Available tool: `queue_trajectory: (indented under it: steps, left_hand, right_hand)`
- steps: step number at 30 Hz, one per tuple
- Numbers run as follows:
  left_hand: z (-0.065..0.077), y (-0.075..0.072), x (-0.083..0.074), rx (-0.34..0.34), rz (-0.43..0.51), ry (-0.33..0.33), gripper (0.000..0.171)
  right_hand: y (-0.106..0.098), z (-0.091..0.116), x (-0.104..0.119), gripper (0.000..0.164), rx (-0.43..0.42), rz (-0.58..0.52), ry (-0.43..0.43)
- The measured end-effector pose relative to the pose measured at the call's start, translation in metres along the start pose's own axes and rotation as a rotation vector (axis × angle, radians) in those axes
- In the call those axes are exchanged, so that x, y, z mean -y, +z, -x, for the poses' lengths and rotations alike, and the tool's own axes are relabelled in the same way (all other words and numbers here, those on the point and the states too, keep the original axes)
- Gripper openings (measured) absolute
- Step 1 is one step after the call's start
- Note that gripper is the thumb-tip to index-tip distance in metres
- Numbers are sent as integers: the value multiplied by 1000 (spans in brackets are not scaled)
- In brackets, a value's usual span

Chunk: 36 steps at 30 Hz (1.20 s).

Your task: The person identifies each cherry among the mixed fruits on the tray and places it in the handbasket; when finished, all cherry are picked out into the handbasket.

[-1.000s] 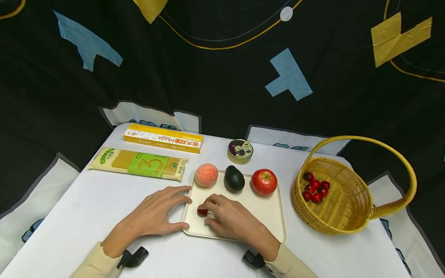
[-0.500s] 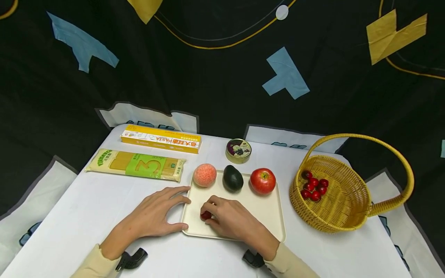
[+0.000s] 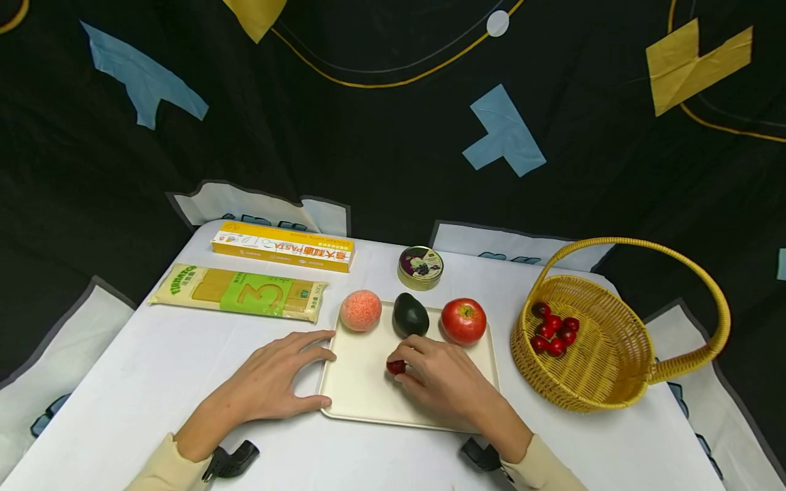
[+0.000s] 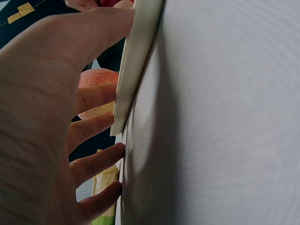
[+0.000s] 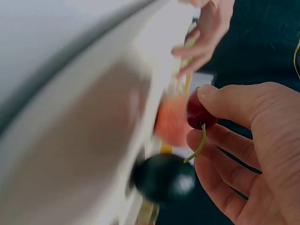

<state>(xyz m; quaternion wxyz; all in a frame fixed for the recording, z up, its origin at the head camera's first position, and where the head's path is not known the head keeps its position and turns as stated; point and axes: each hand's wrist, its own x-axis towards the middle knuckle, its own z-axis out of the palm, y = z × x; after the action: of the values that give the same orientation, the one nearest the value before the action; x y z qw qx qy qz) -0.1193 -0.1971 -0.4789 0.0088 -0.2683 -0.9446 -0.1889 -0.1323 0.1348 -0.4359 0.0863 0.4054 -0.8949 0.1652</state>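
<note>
A dark red cherry (image 5: 198, 111) with a green stem is pinched between the thumb and fingers of my right hand (image 3: 448, 375). In the head view this hand is over the cream tray (image 3: 362, 402); the right wrist view shows the cherry raised off the tray's surface. My left hand (image 3: 273, 375) touches the tray's left rim with spread, fairly straight fingers, as the left wrist view also shows. Along the tray's far side sit a pinkish-orange peach-like fruit (image 3: 360, 311), a dark green avocado (image 3: 411, 316) and a red apple (image 3: 463, 321).
At the right stands a yellow wicker basket (image 3: 608, 389) with a tall handle and several cherries (image 3: 555, 334) inside. Behind the tray is a round tin (image 3: 420, 266). A pasta box (image 3: 282, 247) and a bag of spaghetti (image 3: 239, 292) lie at the back left.
My right hand has picked the cherry up from the tray's left part and carried it to the right and slightly away from me. My left hand has stayed at the tray's rim.
</note>
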Motion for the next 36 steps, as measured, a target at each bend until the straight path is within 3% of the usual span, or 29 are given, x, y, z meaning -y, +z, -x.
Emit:
queue_trajectory:
  steps: [7,14,22,36]
  left_hand:
    - [0,1,1,-6,-1,3,63]
    - [0,0,0,-9,-2,7,64]
    - [0,1,-1,0,2,1,64]
    - [1,1,0,0,1,-4,64]
  right_hand:
    - [-27,21,-24,32,-122,88,4]
    - [-50,47,-43,44,-180,161,122]
    - [-70,78,-67,41,-230,173,261]
    - [-93,124,-96,41,-203,213,499]
